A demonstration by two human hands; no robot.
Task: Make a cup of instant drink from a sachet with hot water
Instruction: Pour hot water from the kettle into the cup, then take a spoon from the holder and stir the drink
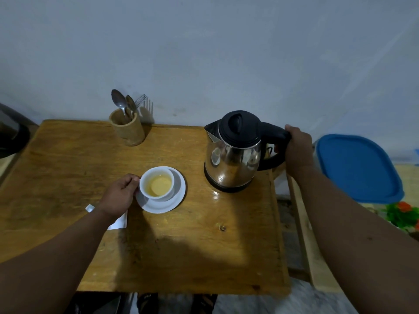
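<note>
White ceramic cup [157,185] of pale yellow drink sits on its saucer [174,201] on the wooden worktop [204,245], left hand [119,197] closed on its left side, while the steel kettle [233,155] stands upright to its right, right hand [298,150] wrapped on the black handle [275,141].

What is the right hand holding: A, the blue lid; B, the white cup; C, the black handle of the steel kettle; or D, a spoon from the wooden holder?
C: the right hand wraps the black handle of the steel kettle, which stands on the wooden table.
</note>
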